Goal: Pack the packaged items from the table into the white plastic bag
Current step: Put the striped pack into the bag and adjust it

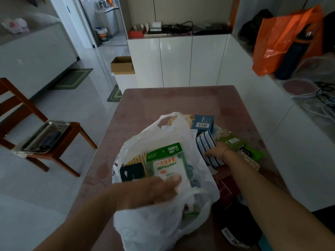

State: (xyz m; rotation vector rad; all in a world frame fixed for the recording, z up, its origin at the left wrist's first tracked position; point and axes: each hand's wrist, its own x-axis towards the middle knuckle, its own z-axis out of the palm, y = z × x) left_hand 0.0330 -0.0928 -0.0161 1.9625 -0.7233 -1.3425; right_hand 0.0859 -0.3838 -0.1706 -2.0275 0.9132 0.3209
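1. left hand (pixel 154 192) pinching white plastic bag (pixel 163 220) rim w/ glove pack (pixel 167 163) just beyond thumb.
2. right hand (pixel 215 151) flat on striped pack (pixel 208 147), grip: can't tell.
3. risk: bag mouth sagging shut, pack snagging rim.

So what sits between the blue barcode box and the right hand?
Head view: the blue-and-white striped pack lies between the blue box and the right hand, which rests on it.

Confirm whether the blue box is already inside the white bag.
No, the blue box lies on the table behind the white bag.
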